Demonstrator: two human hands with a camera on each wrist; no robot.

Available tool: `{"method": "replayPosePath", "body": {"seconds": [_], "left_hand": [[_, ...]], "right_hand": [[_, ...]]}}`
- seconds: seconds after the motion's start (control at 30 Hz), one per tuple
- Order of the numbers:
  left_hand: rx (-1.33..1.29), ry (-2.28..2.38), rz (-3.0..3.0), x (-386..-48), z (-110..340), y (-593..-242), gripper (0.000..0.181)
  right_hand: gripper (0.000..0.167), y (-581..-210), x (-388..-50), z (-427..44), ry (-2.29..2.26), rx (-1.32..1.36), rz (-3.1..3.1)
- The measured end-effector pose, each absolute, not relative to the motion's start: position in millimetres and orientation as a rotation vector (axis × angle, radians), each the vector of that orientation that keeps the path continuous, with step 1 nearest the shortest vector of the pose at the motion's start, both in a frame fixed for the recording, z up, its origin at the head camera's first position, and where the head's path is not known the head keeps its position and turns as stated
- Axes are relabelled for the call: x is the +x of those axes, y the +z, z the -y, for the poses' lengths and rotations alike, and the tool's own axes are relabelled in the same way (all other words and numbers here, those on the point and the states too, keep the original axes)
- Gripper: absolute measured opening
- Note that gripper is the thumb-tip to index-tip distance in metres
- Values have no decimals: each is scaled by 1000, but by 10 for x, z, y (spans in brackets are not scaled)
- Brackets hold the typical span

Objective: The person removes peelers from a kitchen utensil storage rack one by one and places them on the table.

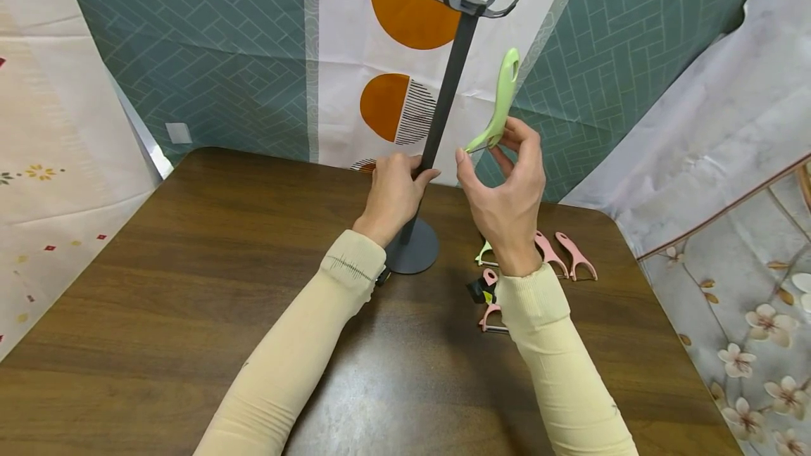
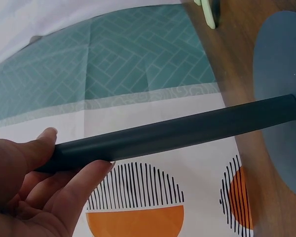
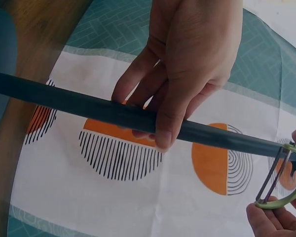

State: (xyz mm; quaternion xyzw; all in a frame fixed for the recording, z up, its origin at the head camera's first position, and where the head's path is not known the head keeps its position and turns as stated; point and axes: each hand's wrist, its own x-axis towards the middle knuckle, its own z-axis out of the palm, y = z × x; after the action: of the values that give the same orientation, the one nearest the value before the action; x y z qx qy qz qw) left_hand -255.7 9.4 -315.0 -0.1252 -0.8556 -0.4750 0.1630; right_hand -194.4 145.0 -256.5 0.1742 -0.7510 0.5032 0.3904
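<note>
A dark grey stand has an upright pole, a round base on the table and several curved hooks at its top. My left hand grips the lower part of the pole, thumb and fingers around it; in the left wrist view the left hand also wraps the pole. To the right of the pole, my right hand pinches a light green Y-shaped peeler by its blade end, handle upward with a hole near its tip. The right wrist view shows fingertips on the peeler's green head.
Several pink peelers lie on the brown wooden table at the right, with a green peeler partly behind my right hand. A small black and yellow thing lies among them. A patterned cloth hangs behind the table.
</note>
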Motion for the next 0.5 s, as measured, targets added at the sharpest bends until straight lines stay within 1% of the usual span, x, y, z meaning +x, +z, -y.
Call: {"method": "replayPosePath", "body": {"seconds": [0.5], "left_hand": [[-336,-1356,2444,-2556,-100,-3144,24]], "right_hand": [[52,-2589,-1882,-1568,1243,405,1937]]}}
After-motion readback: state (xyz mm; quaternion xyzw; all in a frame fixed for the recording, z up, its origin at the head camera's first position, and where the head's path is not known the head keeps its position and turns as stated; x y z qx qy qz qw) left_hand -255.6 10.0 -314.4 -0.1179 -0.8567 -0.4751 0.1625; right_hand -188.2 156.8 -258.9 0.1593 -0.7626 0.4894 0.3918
